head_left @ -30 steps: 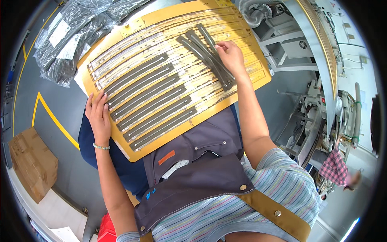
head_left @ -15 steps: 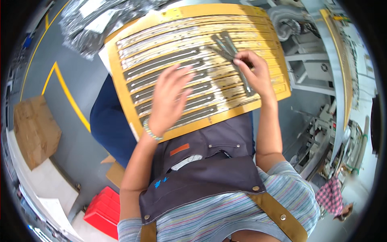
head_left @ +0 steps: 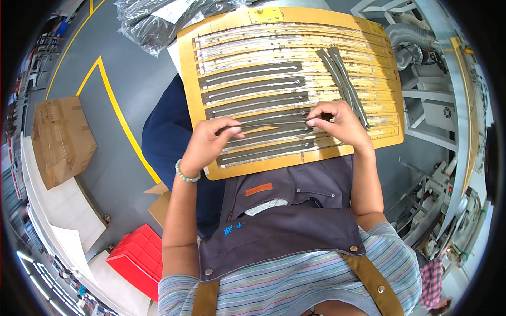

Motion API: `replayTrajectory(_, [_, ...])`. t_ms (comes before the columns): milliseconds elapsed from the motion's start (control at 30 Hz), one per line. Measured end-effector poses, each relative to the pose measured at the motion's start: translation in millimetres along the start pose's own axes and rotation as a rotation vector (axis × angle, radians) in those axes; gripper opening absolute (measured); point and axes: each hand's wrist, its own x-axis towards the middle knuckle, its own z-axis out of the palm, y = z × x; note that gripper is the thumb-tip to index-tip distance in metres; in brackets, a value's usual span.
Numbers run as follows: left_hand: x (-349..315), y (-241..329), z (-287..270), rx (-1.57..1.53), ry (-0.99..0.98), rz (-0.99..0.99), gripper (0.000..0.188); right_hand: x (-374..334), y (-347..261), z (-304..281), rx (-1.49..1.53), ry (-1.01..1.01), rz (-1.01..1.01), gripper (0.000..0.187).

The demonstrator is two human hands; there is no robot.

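Note:
A yellow slotted board [head_left: 192, 105] lies across my lap, with several dark olive zippers [head_left: 253, 75] set side by side in the slots of its left half. Between my two hands a single zipper [head_left: 274, 125] is stretched sideways, just over the lower rows. My left hand [head_left: 207, 143] pinches its left end near the board's left edge. At its other end, thumb and fingertips of my right hand [head_left: 340, 124] are closed on it. A loose bunch of zippers [head_left: 343, 84] lies slantwise on the board beyond my right hand.
Clear plastic bags [head_left: 153, 26] lie past the board's far left corner. On the left are a cardboard box [head_left: 63, 139] and a red bin [head_left: 138, 258]. Machine framing and a grey flexible hose [head_left: 411, 39] stand at the right. Another person [head_left: 432, 282] is at the lower right.
My right hand has set the loose bunch down on the board and come nearer. My left hand has lowered, and one zipper is now held between both hands. The view has shifted.

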Motion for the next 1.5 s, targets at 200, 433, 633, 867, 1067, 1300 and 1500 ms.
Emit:
replayTrajectory(200, [28, -26, -36, -0.118, 0.311, -0.126, 0.008, 28, 34, -3, 0.159, -0.021, 0.144, 0.010])
replayTrajectory(433, [107, -64, -62, 0.243, 0.683, -0.086, 0.017, 122, 34, -27, 0.122, 0.081, 0.161, 0.016])
replayTrajectory(633, [127, -53, -55, 0.558, 0.830, -0.109, 0.014, 174, 40, -37, 0.138, 0.086, 0.274, 0.019])
replayTrajectory(867, [127, -50, -57, 0.583, 0.829, -0.130, 0.018, 181, 46, -34, 0.120, 0.109, 0.290, 0.022])
replayTrajectory(1067, [127, -52, -56, 0.599, 0.831, -0.097, 0.019, 177, 46, -26, 0.088, 0.175, 0.282, 0.024])
replayTrajectory(1300, [126, -56, -55, 0.578, 0.871, -0.049, 0.021, 174, 43, -22, 0.110, 0.204, 0.252, 0.025])
replayTrajectory(1500, [129, -55, -55, 0.644, 0.870, -0.067, 0.022, 173, 43, -22, 0.102, 0.232, 0.262, 0.023])
